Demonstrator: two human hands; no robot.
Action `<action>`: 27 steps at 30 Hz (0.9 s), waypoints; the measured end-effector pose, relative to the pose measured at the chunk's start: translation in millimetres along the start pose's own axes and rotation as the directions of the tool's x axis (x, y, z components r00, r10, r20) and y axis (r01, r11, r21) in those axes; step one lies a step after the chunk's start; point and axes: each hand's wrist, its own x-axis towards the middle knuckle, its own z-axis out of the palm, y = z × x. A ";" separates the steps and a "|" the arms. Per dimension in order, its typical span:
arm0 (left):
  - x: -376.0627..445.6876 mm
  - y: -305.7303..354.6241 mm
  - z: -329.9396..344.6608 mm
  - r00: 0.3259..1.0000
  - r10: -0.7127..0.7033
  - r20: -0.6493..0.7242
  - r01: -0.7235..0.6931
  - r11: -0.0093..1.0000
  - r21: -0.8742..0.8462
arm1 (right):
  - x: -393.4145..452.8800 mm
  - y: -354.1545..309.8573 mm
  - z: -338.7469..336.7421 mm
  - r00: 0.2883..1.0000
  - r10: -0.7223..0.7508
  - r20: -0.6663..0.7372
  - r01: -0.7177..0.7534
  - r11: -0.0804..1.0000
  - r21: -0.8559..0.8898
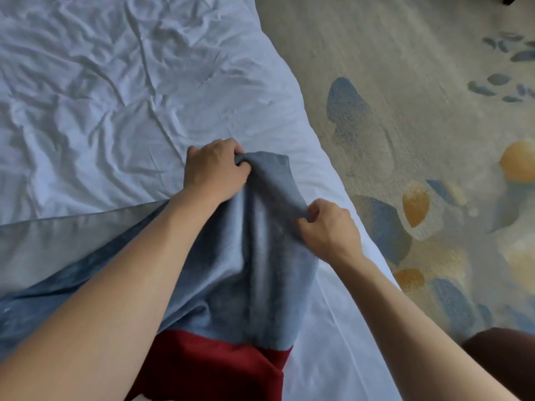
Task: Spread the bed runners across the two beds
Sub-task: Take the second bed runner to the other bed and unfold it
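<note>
The left hand (pixel 215 166) and right hand (pixel 328 227) are each gripping the bunched grey-blue fabric bed runner (pixel 260 256) over the wrinkled white bed sheet (pixel 115 96); pulling both edges evenly apart should be flattening it best.

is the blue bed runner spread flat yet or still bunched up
Bunched up: both hands, left hand and right hand, grip the bed runner, gathered in folds.

Both hands, left (pixel 214 169) and right (pixel 330 227), grip the blue bed runner (pixel 260 256) on the white bed (pixel 115 96).

Soft, even daylight leaves the white bed (pixel 115 96) bluish, with gentle shadows in its creases. No glare. Wide-angle bending curves the frame edges, and the patterned carpet (pixel 405 82) looks slightly smeared.
</note>
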 end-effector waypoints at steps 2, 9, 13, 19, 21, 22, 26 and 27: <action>4.1 -0.6 3.7 0.997 -0.011 0.079 0.012 1.000 -0.016 | 5.5 2.6 4.4 0.999 0.006 -0.042 -0.007 1.000 -0.021; 40.9 -2.4 26.8 0.999 0.011 -0.045 -0.011 1.000 -0.004 | 65.4 -3.3 -7.8 0.987 -0.006 -0.158 -0.003 0.998 -0.057; 72.8 1.7 31.3 0.997 0.009 -0.077 -0.009 1.000 -0.008 | 104.8 -11.4 -12.0 0.985 -0.005 -0.172 -0.006 0.998 -0.061; 100.5 17.4 33.4 0.982 0.165 -0.091 -0.153 0.980 0.127 | 130.3 -9.2 -15.1 0.990 0.053 -0.130 -0.049 0.998 0.041; 91.7 38.2 44.2 0.934 0.354 -0.049 -0.346 0.930 0.125 | 117.1 0.4 -13.0 0.992 0.084 -0.095 -0.078 0.995 0.063; 84.9 51.3 51.6 0.896 0.444 0.006 -0.442 0.890 0.108 | 106.8 6.6 -12.1 0.992 0.097 -0.086 -0.092 0.994 0.066; 64.0 92.0 83.5 0.749 0.600 0.282 -0.648 0.751 0.124 | 60.5 31.9 -6.9 0.991 0.106 -0.079 -0.101 0.992 0.069; 62.2 97.8 89.5 0.729 0.595 0.339 -0.665 0.733 0.143 | 51.4 36.5 -5.1 0.991 0.109 -0.073 -0.104 0.992 0.072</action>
